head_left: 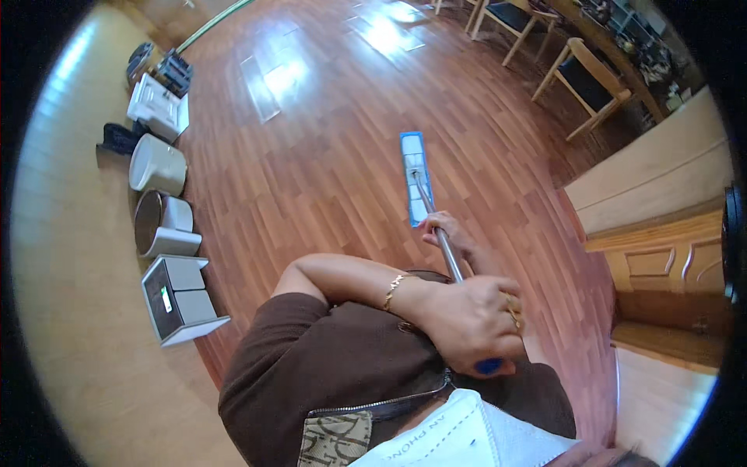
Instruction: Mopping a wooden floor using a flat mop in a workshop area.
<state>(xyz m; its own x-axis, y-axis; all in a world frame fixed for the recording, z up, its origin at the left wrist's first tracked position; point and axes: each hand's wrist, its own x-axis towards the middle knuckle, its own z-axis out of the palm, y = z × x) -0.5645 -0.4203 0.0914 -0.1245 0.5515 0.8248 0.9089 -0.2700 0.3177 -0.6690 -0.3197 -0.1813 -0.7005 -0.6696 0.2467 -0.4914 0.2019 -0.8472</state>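
Observation:
A flat mop with a white and blue head (413,177) lies on the reddish wooden floor (327,171) in front of me. Its metal pole (450,261) runs back toward my chest. My left hand (467,321), with a gold bracelet and a ring, reaches across my body and is closed round the pole's top, just above its blue end cap (489,366). My right hand (446,231) grips the pole lower down, nearer the mop head. My brown sleeve and a white face mask fill the bottom of the view.
Along the left wall stand a square white pedal bin (180,300), a round bin (159,226), a white tub (156,164) and a white box (159,109). Wooden chairs (585,84) and a cluttered table stand at the upper right. A wooden cabinet (669,261) is at the right.

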